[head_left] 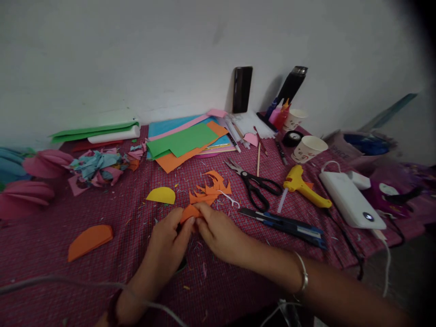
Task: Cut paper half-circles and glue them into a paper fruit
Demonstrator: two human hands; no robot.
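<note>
Both my hands meet at the middle of the red checked tablecloth [112, 213] and pinch a small folded orange paper piece [189, 212]. My left hand [169, 243] grips its left side with closed fingers. My right hand [218, 231], a metal bangle on its wrist, grips the right side. Just beyond lie orange paper offcuts [211, 187]. A yellow paper half-circle [161, 195] lies to the left of them, and an orange half-circle [89, 240] sits further left near me.
Black scissors [256, 184], a yellow glue gun [303, 185], a blue cutter [286, 223] and a white power bank [350, 200] lie to the right. Coloured paper sheets [184, 141], pens, paper cups [308, 148] and a phone [242, 89] stand by the wall. Paper scraps [98, 165] and pink paper flowers [47, 163] are left.
</note>
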